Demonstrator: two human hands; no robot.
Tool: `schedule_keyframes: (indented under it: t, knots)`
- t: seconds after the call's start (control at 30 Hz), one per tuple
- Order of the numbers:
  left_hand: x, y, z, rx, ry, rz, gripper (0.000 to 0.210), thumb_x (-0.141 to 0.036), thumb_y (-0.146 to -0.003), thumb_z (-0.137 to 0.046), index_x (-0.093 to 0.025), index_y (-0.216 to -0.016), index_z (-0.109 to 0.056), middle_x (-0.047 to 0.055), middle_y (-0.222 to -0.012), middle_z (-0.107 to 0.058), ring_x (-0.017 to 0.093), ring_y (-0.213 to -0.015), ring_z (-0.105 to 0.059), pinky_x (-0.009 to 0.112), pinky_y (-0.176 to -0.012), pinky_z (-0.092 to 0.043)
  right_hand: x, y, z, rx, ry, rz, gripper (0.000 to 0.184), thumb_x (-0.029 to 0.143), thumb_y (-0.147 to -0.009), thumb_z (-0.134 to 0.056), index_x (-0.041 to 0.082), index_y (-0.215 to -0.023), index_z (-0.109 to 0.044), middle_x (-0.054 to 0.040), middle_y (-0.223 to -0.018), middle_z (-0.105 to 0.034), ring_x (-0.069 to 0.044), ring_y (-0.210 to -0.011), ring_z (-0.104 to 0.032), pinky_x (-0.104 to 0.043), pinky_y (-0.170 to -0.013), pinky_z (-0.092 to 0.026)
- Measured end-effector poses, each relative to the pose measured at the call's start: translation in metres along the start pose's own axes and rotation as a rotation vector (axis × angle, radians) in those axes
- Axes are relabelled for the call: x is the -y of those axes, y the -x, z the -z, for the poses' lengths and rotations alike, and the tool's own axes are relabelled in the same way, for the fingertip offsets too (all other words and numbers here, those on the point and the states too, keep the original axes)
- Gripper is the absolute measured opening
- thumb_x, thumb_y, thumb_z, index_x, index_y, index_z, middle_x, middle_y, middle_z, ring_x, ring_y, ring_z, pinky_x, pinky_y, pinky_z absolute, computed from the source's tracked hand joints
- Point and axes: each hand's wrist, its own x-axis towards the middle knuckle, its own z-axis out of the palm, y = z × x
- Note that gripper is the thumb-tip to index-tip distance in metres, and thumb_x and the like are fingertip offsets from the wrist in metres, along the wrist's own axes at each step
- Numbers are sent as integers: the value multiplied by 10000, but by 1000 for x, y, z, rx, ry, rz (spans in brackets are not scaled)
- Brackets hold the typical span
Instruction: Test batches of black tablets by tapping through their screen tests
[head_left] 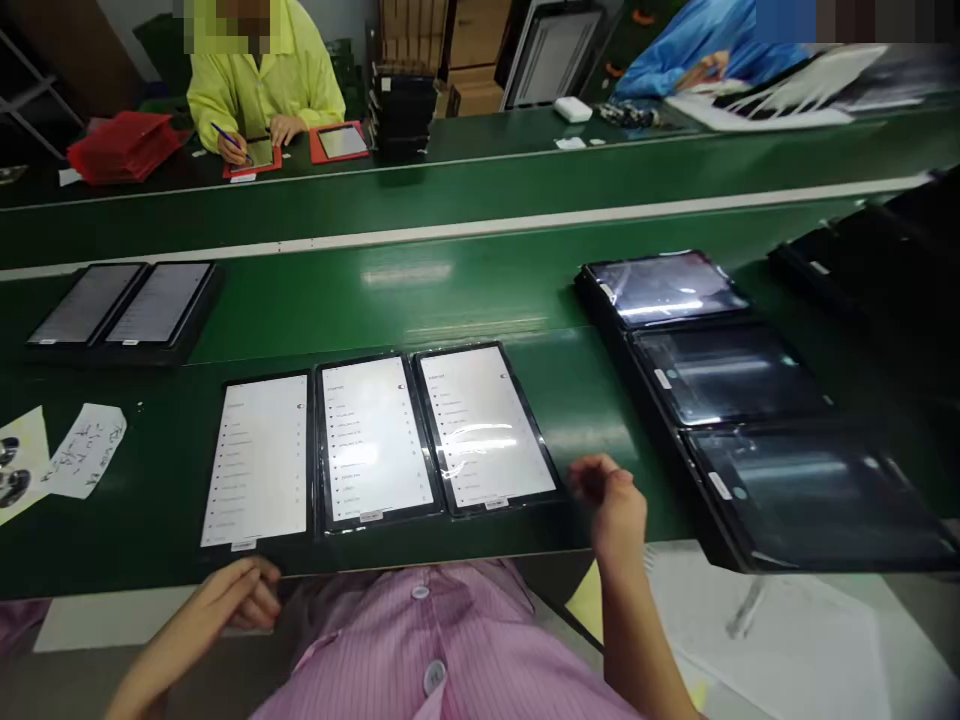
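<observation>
Three lit tablets lie side by side before me: a left tablet (259, 460), a middle tablet (375, 440) and a right tablet (484, 425). Their screens show a settings list with a switch at the top. My left hand (238, 595) is at the table's front edge, just below the left tablet, its fingers loosely curled together with nothing visible in them. Beside the lower right corner of the right tablet is my right hand (616, 505), apart from it. Its fingers curl in toward the thumb, slightly blurred, and nothing shows in them.
Dark tablets in trays (750, 375) line the right side. Two more tablets (157, 302) lie at the far left, near a handwritten paper (88, 450). Across the green bench (450, 290), a person in yellow (262, 85) writes on a tablet; another wears blue (690, 45).
</observation>
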Motion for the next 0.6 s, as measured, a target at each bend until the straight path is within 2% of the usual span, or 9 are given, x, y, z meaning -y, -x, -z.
schedule_keyframes:
  t: [0.07,0.1,0.13,0.2,0.27,0.33,0.43,0.53,0.6]
  knots:
    - [-26,10,-10,5,-350,-55,193,-332,-819,-754,-173,-927,-776,78,-721,-688,281,-626,-654,395,-634,-591,20,-1,-7,1,186,257,779,828,-898,-230,234,-922,-734,-112,-902,-628,-267,-857,-572,-453,-817,-464]
    - [-39,12,-23,-56,-470,-144,200,-345,-826,-744,-191,-950,-780,67,-753,-683,280,-692,-654,389,-724,-593,31,-2,-13,76,272,399,740,793,-915,-263,256,-1025,-760,-130,-1054,-634,-310,-1013,-566,-517,-940,-431]
    - [-49,12,-41,-185,-518,-291,194,-326,-820,-744,-202,-965,-784,67,-813,-684,293,-801,-657,401,-854,-577,41,-3,-21,192,345,529,681,765,-925,-310,295,-1126,-760,-129,-1202,-611,-345,-1150,-523,-573,-1035,-365]
    - [-63,4,-84,-417,-532,-555,220,-225,-768,-772,-216,-987,-795,86,-1050,-685,353,-1187,-564,467,-1178,-350,56,-4,-40,408,455,723,545,715,-930,-424,393,-1264,-710,-89,-1424,-513,-385,-1314,-411,-649,-1130,-224]
    - [-67,-9,-124,-484,-510,-763,346,-190,-701,-834,-214,-1044,-791,105,-1309,-599,390,-1454,-300,509,-1264,-15,62,-4,-53,505,532,821,471,669,-919,-533,454,-1318,-663,-55,-1526,-434,-405,-1376,-337,-699,-1151,-123]
    - [-63,-22,-151,-454,-513,-886,399,-230,-682,-867,-217,-1072,-785,119,-1475,-489,416,-1518,-130,544,-1196,201,59,-6,-55,489,580,831,406,624,-909,-596,471,-1274,-686,-33,-1537,-430,-413,-1393,-309,-732,-1148,-70]
    - [-50,-32,-163,-395,-543,-943,455,-317,-695,-876,-244,-1132,-774,128,-1583,-378,455,-1524,-47,579,-1099,321,44,-19,-40,388,546,759,355,627,-936,-530,436,-1124,-763,-23,-1510,-465,-405,-1385,-333,-748,-1149,-64]
    - [-42,-32,-156,-345,-667,-940,478,-385,-721,-868,-270,-1173,-762,117,-1627,-317,458,-1532,-30,598,-1107,303,25,-39,-22,224,336,558,633,706,-966,-293,335,-1262,-712,-107,-1487,-485,-387,-1370,-394,-699,-1160,-188]
    - [-44,-29,-145,-423,-684,-946,521,-428,-741,-852,-254,-1218,-735,113,-1666,-239,461,-1541,20,628,-1115,271,15,-50,-18,169,115,276,802,745,-952,-171,244,-1398,-610,-169,-1427,-536,-358,-1325,-476,-615,-1145,-316]
